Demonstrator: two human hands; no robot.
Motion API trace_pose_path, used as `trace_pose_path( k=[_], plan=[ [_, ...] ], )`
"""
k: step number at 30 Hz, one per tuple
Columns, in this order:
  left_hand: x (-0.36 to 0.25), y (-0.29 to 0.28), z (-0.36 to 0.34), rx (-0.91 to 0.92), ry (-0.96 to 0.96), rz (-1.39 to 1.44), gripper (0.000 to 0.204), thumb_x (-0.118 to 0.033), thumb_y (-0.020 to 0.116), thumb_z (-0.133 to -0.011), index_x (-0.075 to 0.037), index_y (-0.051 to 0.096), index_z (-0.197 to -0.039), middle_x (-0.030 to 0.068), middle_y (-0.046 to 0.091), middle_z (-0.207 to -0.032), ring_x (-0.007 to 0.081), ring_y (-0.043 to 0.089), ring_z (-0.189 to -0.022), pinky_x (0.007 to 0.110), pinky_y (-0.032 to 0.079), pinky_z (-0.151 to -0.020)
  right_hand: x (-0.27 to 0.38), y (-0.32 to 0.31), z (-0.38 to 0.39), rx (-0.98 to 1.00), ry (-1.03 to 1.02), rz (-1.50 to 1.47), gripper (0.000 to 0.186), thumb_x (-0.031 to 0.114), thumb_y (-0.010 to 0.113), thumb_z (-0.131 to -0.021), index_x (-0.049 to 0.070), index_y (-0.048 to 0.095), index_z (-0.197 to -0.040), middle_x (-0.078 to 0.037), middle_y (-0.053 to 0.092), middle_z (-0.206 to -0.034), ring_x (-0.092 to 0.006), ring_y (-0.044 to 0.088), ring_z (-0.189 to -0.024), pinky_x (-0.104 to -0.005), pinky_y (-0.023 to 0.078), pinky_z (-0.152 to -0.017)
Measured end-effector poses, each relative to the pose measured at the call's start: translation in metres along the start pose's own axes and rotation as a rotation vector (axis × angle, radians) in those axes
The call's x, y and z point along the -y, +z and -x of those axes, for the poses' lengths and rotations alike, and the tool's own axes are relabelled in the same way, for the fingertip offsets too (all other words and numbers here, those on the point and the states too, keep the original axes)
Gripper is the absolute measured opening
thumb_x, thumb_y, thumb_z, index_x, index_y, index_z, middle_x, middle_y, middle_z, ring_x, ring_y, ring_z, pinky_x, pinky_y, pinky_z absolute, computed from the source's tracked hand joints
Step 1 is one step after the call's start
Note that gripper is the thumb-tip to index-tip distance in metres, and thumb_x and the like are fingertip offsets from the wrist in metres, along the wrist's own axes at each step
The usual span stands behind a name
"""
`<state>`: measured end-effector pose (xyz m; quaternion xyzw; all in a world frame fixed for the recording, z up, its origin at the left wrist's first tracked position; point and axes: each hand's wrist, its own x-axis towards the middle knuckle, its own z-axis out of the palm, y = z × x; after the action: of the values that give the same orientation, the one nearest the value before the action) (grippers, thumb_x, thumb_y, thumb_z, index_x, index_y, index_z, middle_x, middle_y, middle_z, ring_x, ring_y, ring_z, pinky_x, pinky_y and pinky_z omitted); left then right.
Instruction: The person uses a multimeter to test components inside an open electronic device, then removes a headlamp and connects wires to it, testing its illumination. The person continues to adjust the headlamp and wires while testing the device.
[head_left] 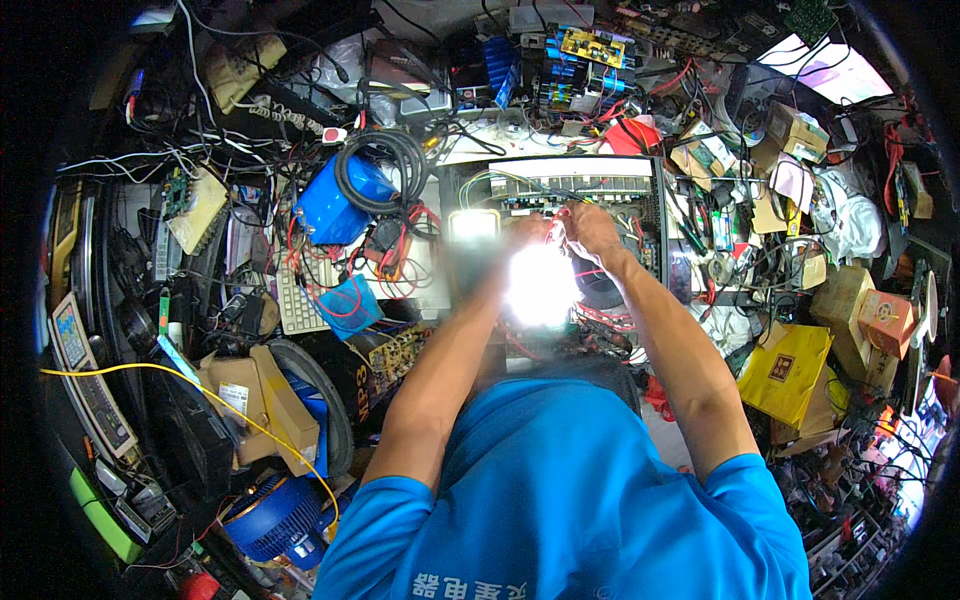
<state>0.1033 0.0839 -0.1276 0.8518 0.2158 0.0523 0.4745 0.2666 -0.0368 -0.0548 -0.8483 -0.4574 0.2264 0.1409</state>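
Observation:
Both my arms reach forward to an open electronics chassis (657, 195) with a dark frame, circuit boards and thin coloured wires inside. My right hand (597, 232) is over the chassis with its fingers closed and bent inward. Something small and reddish (562, 214) shows at its fingertips, too small to name. My left hand (528, 230) is close beside it, nearly touching, its fingers closed and partly washed out by glare. A very bright light (541, 286) just below the hands hides what lies beneath. Red wires (608, 318) run near the right wrist.
To the left, a black cable coil (346, 182) leans on a blue block (325, 208), near a pale keyboard (302, 305). Blue and yellow circuit boards (592, 47) are piled beyond the chassis. A yellow packet (785, 372) and cardboard boxes (842, 305) crowd the right side.

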Motion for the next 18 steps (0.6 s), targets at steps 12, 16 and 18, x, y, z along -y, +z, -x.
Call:
trace_pose_path(
  k=[12, 16, 18],
  plan=[
    [0.033, 0.016, 0.002, -0.161, 0.293, -0.108, 0.021, -0.016, 0.069, -0.094, -0.005, 0.077, -0.111, 0.0219, 0.072, -0.103, 0.0431, 0.072, -0.099, 0.053, 0.057, -0.087, -0.003, 0.006, -0.002, -0.038, -0.035, 0.076, 0.029, 0.029, 0.061, -0.104, 0.004, 0.076, -0.106, -0.025, 0.078, -0.100, -0.0430, 0.077, -0.094, -0.0545, 0.063, -0.083],
    [0.049, 0.027, -0.003, -0.157, 0.194, 0.060, 0.022, -0.016, 0.070, -0.093, -0.005, 0.077, -0.111, 0.0225, 0.072, -0.103, 0.0431, 0.072, -0.099, 0.052, 0.057, -0.087, -0.001, 0.003, -0.002, -0.023, -0.018, 0.065, 0.030, 0.029, 0.060, -0.104, 0.004, 0.076, -0.106, -0.025, 0.078, -0.100, -0.0418, 0.078, -0.094, -0.0537, 0.063, -0.084],
    [0.046, 0.026, -0.003, -0.155, 0.185, 0.095, 0.022, -0.016, 0.070, -0.093, -0.005, 0.077, -0.111, 0.0225, 0.071, -0.103, 0.0431, 0.072, -0.098, 0.052, 0.058, -0.087, 0.000, 0.002, -0.001, -0.009, -0.009, 0.074, 0.030, 0.030, 0.060, -0.105, 0.004, 0.076, -0.106, -0.025, 0.079, -0.100, -0.0417, 0.078, -0.095, -0.0536, 0.063, -0.085]
  ],
)
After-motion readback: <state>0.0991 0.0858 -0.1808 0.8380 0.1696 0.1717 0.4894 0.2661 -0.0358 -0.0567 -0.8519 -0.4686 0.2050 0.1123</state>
